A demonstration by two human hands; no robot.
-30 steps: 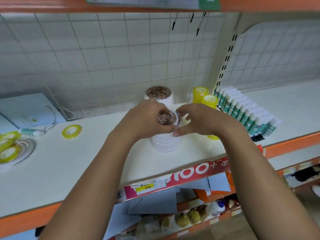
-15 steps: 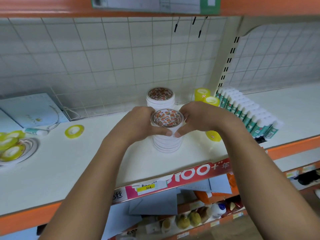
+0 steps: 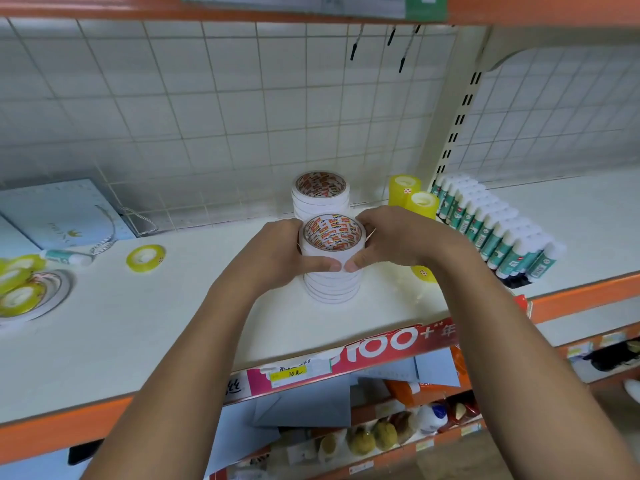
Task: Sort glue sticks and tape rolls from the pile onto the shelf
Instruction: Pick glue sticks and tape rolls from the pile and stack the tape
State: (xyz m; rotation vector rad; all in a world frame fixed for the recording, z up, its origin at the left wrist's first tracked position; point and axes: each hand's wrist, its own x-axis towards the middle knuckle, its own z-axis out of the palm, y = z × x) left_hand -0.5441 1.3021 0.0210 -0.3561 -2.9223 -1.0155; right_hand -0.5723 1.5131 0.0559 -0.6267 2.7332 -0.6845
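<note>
Far left on the white shelf [image 3: 173, 323]: pile of yellow tape rolls [image 3: 19, 289] heaped on a wide white ring at the frame edge. Just behind, one glue stick [image 3: 67, 257] on its side, near a pale blue gift bag [image 3: 59, 213] against the grid back wall. Further right, a single yellow roll [image 3: 145, 258], flat and alone. In the middle, left hand [image 3: 273, 258], grip curled round the left side of the upper rolls in the front stack of white tape rolls [image 3: 332, 285], thumb across the near face. Just behind that, a second white stack [image 3: 320, 195]. Right hand [image 3: 398, 240], grip closed on the front stack's right side, thumb tip almost meeting the other thumb. Behind it, two upright yellow tape stacks [image 3: 403, 190]. By the wrist, another yellow roll [image 3: 424, 273], flat and partly hidden. Far right, glue sticks [image 3: 498, 230] standing caps up in tight rows.
</note>
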